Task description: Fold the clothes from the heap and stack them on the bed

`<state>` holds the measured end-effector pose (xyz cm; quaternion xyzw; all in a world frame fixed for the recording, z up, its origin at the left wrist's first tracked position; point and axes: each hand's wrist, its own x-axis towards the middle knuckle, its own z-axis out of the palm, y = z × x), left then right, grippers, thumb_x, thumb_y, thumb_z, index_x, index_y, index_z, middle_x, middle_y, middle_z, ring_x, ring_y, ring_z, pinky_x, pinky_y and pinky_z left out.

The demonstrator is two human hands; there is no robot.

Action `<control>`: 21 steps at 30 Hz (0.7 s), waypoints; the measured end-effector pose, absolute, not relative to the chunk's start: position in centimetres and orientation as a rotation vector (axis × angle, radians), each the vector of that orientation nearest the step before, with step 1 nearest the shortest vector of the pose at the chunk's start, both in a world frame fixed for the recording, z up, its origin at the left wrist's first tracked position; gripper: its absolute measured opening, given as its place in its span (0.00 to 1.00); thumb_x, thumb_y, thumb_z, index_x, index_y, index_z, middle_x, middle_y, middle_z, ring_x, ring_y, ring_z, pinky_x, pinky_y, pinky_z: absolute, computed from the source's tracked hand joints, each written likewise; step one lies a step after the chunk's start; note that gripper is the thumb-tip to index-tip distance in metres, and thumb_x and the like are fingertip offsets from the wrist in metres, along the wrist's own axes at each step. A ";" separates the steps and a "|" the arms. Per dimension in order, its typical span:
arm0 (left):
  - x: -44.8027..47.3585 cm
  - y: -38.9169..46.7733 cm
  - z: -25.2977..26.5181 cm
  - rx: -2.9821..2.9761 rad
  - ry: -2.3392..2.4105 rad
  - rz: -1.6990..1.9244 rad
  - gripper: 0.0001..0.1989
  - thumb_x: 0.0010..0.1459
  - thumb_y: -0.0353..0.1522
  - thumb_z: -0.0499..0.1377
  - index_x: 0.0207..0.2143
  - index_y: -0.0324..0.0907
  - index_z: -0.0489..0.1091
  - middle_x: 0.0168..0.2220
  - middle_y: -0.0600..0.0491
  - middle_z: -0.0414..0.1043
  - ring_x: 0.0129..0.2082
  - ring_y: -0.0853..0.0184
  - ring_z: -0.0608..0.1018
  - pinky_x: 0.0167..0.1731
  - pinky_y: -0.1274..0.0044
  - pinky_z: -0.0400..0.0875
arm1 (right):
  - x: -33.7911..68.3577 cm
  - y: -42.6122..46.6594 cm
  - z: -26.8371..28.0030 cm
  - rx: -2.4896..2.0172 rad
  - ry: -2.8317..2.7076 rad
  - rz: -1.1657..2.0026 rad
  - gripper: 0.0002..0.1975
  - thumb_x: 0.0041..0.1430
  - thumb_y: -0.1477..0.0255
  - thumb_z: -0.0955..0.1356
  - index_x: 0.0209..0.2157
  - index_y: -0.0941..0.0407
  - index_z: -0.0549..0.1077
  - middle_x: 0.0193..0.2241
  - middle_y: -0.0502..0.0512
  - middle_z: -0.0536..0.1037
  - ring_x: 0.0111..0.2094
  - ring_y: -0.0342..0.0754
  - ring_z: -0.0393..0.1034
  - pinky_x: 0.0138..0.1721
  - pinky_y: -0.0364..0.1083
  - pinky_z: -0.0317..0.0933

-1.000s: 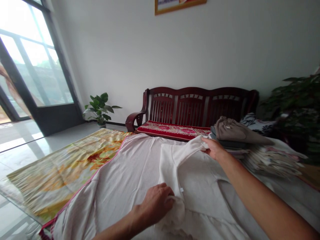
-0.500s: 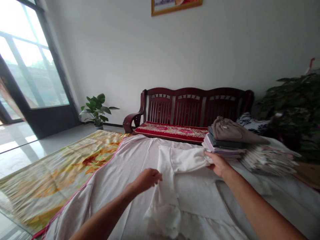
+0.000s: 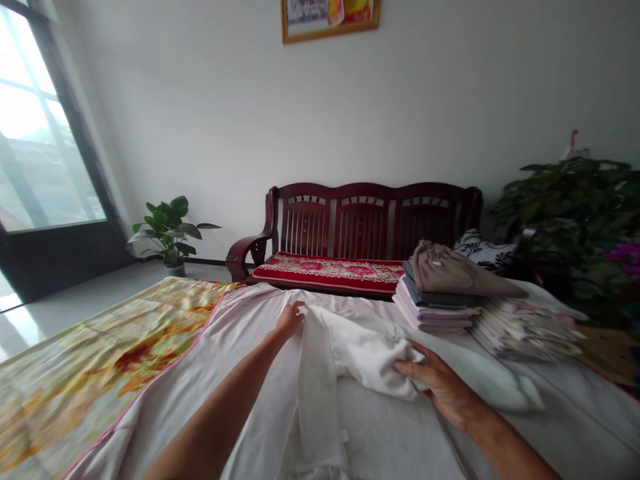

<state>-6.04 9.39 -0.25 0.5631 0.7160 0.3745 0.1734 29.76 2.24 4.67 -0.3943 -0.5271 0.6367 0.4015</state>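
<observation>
A white long-sleeved top [image 3: 317, 387] lies spread on a pale sheet, its near end running off the bottom of the view. My left hand [image 3: 291, 321] is closed on the top's far corner, pinching the cloth. Over to the right, my right hand [image 3: 436, 381] grips a bunched sleeve [image 3: 370, 357] of the same garment, which lies folded across the body. Beyond that hand, a white sleeve with a cuff [image 3: 525, 393] stretches out on the sheet.
Folded clothes [image 3: 435, 310] are stacked at the right, brown trousers [image 3: 450, 270] on top. Another pile of folded cloth [image 3: 525, 330] stands beside them. A yellow patterned cloth [image 3: 110, 353] covers the left side. Behind are a dark red wooden bench [image 3: 363, 220] and potted plants [image 3: 173, 230].
My left hand has moved forward and taken hold of the top's far corner. My right hand has come nearer with the sleeve. The view has turned slightly to the right.
</observation>
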 end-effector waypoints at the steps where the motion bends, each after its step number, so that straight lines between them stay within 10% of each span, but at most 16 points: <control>1: -6.1 10.0 -0.4 1.598 2.029 1.062 0.24 0.55 0.26 0.56 0.56 0.38 0.71 0.42 0.45 0.76 0.36 0.65 0.78 0.38 0.75 0.71 | 29.9 2.1 4.7 -1.014 -1.335 1.610 0.25 0.38 0.64 0.79 0.43 0.52 0.80 0.37 0.55 0.84 0.37 0.55 0.78 0.35 0.47 0.69; 14: -4.5 14.3 0.7 1.596 2.108 1.008 0.07 0.53 0.28 0.60 0.35 0.39 0.77 0.41 0.47 0.78 0.44 0.60 0.76 0.43 0.75 0.67 | 28.2 1.7 6.9 -1.004 -1.630 1.065 0.23 0.51 0.60 0.74 0.47 0.55 0.76 0.39 0.54 0.82 0.38 0.53 0.76 0.37 0.45 0.69; 21: -3.7 12.8 -0.4 1.396 2.092 1.106 0.21 0.58 0.30 0.58 0.55 0.37 0.67 0.48 0.44 0.75 0.48 0.61 0.76 0.44 0.76 0.68 | 24.4 -0.7 5.2 -0.991 -1.896 1.162 0.22 0.55 0.68 0.69 0.53 0.55 0.74 0.39 0.53 0.81 0.38 0.50 0.75 0.36 0.44 0.68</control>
